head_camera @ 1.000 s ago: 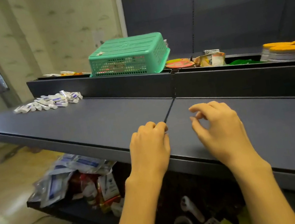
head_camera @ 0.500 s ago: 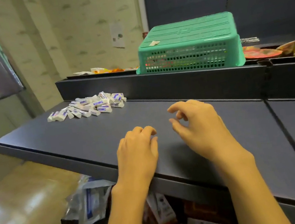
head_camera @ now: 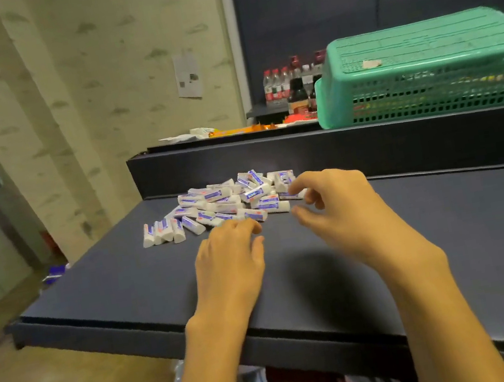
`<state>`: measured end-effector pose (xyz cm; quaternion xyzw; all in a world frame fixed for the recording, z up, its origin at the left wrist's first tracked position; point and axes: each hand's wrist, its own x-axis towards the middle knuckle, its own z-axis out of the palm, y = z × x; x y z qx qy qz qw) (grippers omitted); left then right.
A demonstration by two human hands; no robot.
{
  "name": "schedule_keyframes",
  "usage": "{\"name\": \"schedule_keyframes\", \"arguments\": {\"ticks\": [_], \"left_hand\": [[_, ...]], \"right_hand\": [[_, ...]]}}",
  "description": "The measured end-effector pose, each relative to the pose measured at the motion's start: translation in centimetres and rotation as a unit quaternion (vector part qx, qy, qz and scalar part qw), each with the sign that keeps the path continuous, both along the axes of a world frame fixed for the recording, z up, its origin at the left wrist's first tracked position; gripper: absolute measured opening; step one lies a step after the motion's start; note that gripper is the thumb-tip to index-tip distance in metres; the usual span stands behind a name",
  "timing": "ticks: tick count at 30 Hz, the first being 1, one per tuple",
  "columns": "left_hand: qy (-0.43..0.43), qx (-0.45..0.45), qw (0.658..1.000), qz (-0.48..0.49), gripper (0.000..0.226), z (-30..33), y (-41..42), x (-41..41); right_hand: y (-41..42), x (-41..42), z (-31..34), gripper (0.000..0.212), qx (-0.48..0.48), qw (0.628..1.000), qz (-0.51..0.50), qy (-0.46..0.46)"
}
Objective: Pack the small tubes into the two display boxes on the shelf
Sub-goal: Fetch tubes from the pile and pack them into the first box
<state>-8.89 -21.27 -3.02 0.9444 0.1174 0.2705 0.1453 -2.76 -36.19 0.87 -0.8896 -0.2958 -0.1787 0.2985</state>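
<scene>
On the dark shelf (head_camera: 452, 240) we see left hand (head_camera: 229, 261) and right hand (head_camera: 340, 209) loosely curled, holding nothing, at the tube pile's (head_camera: 226, 203) near edge.

Small white tubes (head_camera: 229, 203) with blue labels are lying in a loose heap on the dark shelf (head_camera: 127, 288), near its back wall.

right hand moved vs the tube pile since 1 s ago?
Yes. The right hand was far right of the tube pile on the dark shelf; it now reaches the pile's right edge, fingers curled, nothing visibly gripped.
</scene>
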Motion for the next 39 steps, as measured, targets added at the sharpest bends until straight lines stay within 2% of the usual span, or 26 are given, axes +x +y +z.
{"name": "schedule_keyframes", "arguments": {"ticks": [7, 13, 17, 26, 32, 35, 39], "left_hand": [[0.033, -0.005, 0.994, -0.104, 0.023, -0.6, 8.2, 0.9], [0.039, -0.003, 0.989, -0.14, 0.025, -0.5, 11.6, 2.9], [0.025, -0.004, 0.989, -0.144, 0.025, -0.3, 13.1, 4.5], [0.07, 0.026, 0.985, -0.157, 0.04, 0.1, 14.5, 5.9], [0.075, 0.045, 0.983, -0.164, 0.036, 0.5, 14.5, 6.8], [0.081, 0.047, 0.982, -0.161, 0.031, 0.5, 14.3, 6.9], [0.076, 0.051, 0.983, -0.159, 0.036, 0.6, 14.4, 6.6]], "right_hand": [[8.5, -1.8, -1.6, 0.025, 0.002, 0.992, -0.105, 0.067], [10.1, -1.6, -2.4, 0.023, -0.008, 0.981, -0.173, 0.089], [10.6, -0.7, -2.3, 0.021, -0.028, 0.978, -0.183, 0.101], [13.1, 1.9, -2.0, 0.024, -0.035, 0.973, -0.179, 0.141], [14.6, 3.3, -2.7, 0.03, -0.074, 0.968, -0.172, 0.165], [14.9, 3.7, -3.2, 0.025, -0.096, 0.967, -0.179, 0.154], [15.3, 3.8, -3.3, 0.018, -0.113, 0.965, -0.189, 0.143]]}}
